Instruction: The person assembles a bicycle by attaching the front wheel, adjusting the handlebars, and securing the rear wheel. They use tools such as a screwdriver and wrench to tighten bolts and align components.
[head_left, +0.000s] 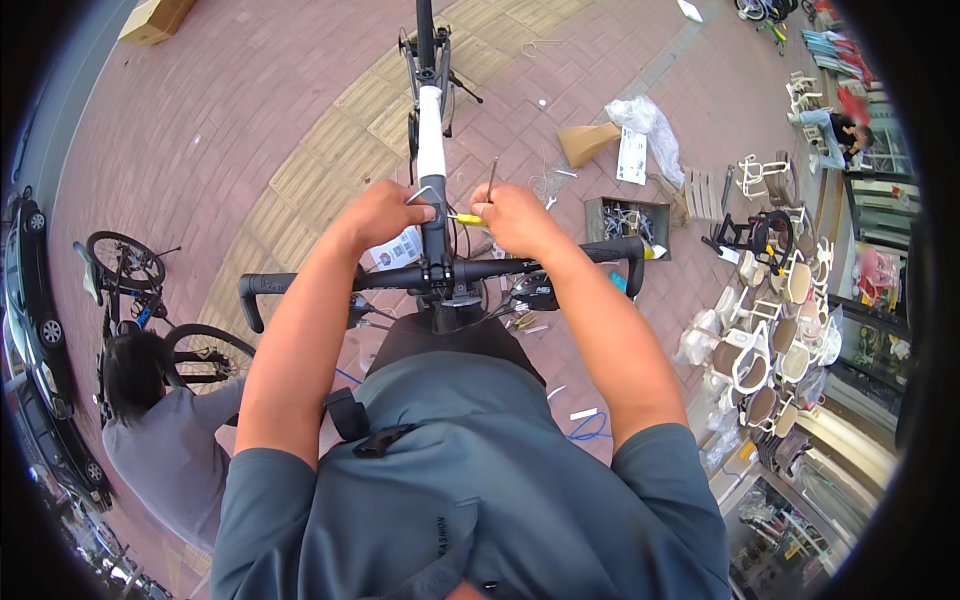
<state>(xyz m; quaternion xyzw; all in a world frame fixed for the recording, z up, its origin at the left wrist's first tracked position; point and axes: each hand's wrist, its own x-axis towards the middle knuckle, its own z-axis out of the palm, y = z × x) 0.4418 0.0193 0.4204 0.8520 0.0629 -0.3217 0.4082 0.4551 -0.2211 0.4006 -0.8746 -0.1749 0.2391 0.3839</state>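
Bicycle [431, 135] with a white and black frame stands between a person's two bare hands, its main tube running away from the body. The left hand [388, 215] is closed, thumb against the black part of the tube, with a bent silvery rod [424, 190] pinched at its fingertips. Just across the tube, the right hand [512, 218] is closed on a yellow tool [469, 219] that points toward the frame; a thin dark rod [493, 172] rises from the same fist, and whether the two are joined cannot be told. Nearer the body than both hands, a black drop handlebar [390, 280] crosses beneath the forearms. Below the left hand, a printed sheet [398, 252] lies on the paving. Right of the right hand sits an open box [662, 232] of small parts; beyond it are brown cardboard [585, 143] and clear plastic [657, 130]. Farther right, pale seats [745, 355] are heaped. Well left of the left hand, a person in grey [165, 450] is beside another bike [125, 265].
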